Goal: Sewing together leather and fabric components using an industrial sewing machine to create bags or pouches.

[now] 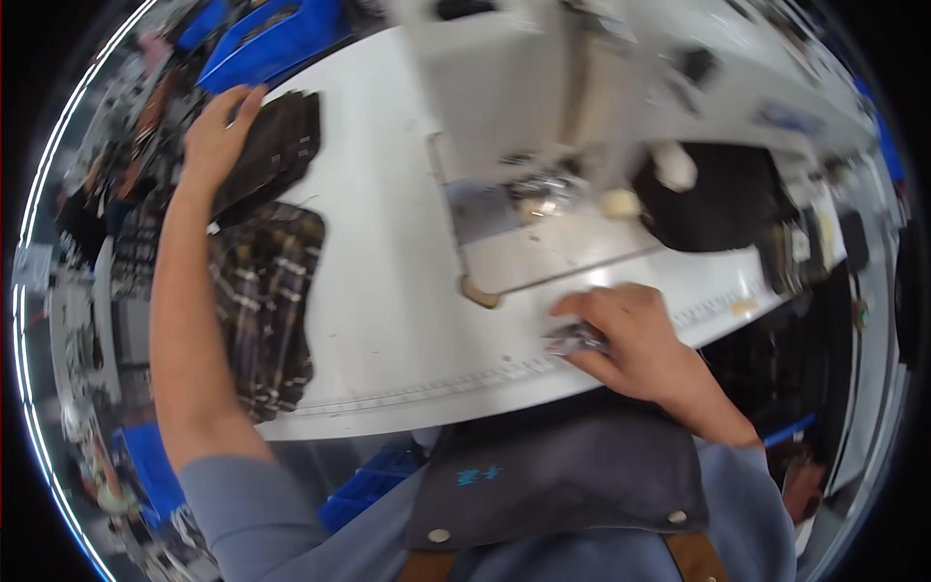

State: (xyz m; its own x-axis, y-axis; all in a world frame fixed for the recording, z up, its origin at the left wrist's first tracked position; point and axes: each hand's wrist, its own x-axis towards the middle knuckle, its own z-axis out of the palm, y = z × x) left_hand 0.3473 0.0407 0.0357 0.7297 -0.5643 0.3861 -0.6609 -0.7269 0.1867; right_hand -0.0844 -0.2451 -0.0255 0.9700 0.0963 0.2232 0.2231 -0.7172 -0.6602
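My left hand point(215, 141) reaches to the far left of the table, its thumb and fingers closed at the edge of a stack of dark fabric pieces point(276, 145). Just nearer lies a pile of plaid fabric pieces point(272, 301), dark with pale lines. Close to the table's front edge, my right hand point(630, 339) is curled round a small shiny metal tool point(577, 338). Motion blur hides what kind of tool it is. Beyond that hand stands a white sewing machine point(495, 68), with blurred metal parts point(543, 199) at its needle area.
A printed ruler strip point(427, 386) runs along the front edge of the white table point(378, 242). To the right of the needle area lies a black pad point(713, 209) with a whitish piece point(674, 167) on it. Blue bins point(276, 44) stand beyond the table at the far left.
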